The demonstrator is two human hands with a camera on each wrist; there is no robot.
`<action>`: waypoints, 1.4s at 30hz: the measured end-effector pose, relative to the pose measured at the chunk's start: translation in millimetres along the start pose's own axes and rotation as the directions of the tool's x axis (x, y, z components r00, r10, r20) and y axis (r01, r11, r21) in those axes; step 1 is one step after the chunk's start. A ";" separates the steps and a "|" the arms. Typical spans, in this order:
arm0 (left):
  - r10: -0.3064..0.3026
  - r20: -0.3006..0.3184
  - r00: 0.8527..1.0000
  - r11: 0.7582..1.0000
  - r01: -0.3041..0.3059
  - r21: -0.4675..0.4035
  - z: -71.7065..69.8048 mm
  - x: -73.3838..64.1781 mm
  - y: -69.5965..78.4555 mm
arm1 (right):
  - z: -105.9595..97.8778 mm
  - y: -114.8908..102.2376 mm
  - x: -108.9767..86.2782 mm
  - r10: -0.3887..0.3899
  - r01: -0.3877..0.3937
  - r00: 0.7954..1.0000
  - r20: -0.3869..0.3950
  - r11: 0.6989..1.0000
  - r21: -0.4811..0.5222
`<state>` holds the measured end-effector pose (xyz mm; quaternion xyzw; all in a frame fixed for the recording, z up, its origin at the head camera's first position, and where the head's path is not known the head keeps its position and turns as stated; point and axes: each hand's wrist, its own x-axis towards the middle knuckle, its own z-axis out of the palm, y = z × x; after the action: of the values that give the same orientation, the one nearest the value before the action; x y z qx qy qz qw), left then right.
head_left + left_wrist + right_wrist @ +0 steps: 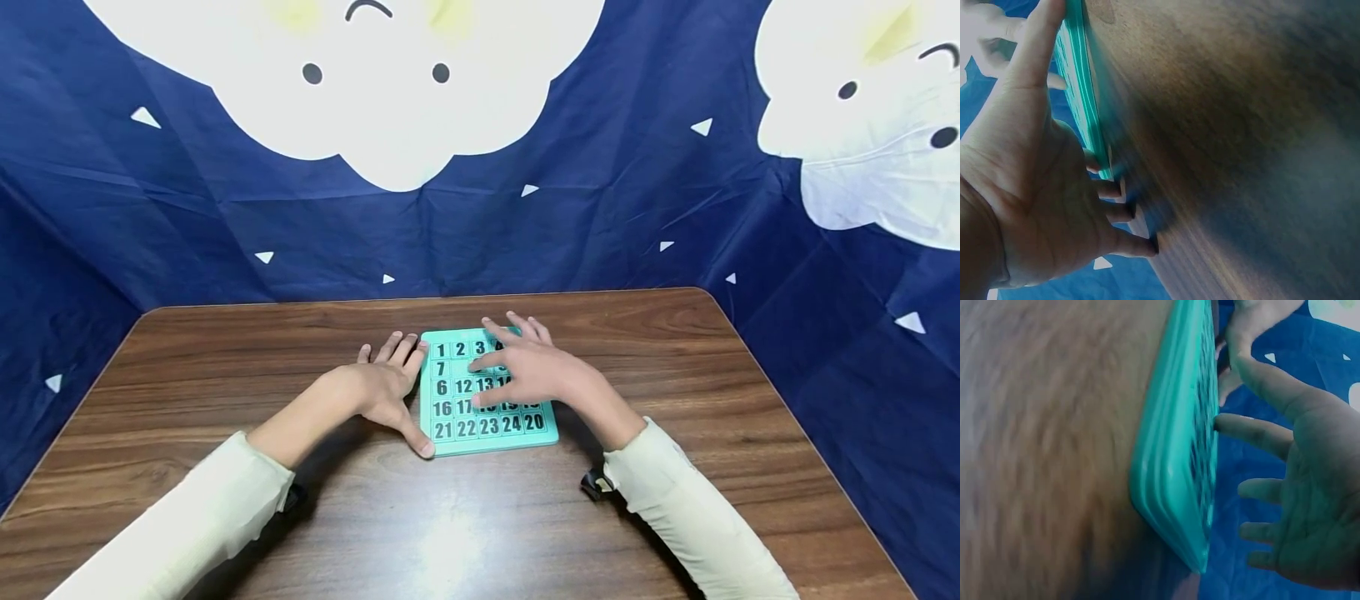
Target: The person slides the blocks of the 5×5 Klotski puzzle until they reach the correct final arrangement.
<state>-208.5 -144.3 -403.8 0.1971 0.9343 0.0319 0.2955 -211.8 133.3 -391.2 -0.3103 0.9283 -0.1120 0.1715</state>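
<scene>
A turquoise number slide puzzle (467, 408) lies flat on the table, its black numerals running in rows. Beside the 7 is a plain spot without a numeral. My left hand (381, 388) lies along the puzzle's left edge, fingers spread and thumb by the near left corner. In the left wrist view, its fingertips rest on the table beside the frame. My right hand (531, 368) is over the puzzle's right part and hides several tiles. Its index fingertip meets the tile face in the right wrist view, while the other fingers (1261, 490) stay raised and extended.
The brown wooden table (675, 375) has rounded far corners. Behind it and at both sides hangs a dark blue cloth (480, 242) with white cloud faces and small triangles. A black strap (596, 485) shows under the right cuff.
</scene>
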 end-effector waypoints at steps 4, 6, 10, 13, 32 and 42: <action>0.001 0.001 1.000 1.000 -0.001 -0.009 0.0 -0.9 -0.9 | 4.2 -0.4 3.9 -0.045 0.043 0.999 0.025 0.998 0.040; 0.003 0.000 1.000 1.000 -0.003 -0.010 0.4 -1.1 -1.4 | 2.8 2.7 1.3 -0.040 0.040 0.999 0.018 0.998 0.044; 0.009 -0.006 1.000 1.000 -0.009 -0.006 1.0 -1.8 -1.5 | -4.5 15.9 -10.7 0.023 -0.023 0.999 -0.025 1.000 0.018; 0.003 -0.010 1.000 1.000 -0.003 -0.005 0.9 -2.9 -1.7 | -5.9 22.6 -14.5 0.040 -0.039 0.999 -0.031 0.999 0.015; -0.013 -0.004 1.000 1.000 0.013 -0.001 0.0 -3.6 -0.3 | -1.1 47.5 -40.5 0.038 -0.036 0.999 -0.030 0.998 0.058; -0.009 -0.001 1.000 1.000 0.009 -0.008 -0.6 -2.7 1.9 | 0.1 55.2 -57.9 0.057 -0.045 0.995 -0.081 0.990 0.135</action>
<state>-206.2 -143.6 -401.5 0.1919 0.9351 0.0343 0.2958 -198.1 212.1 -394.3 -0.2694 0.9328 -0.1824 0.1552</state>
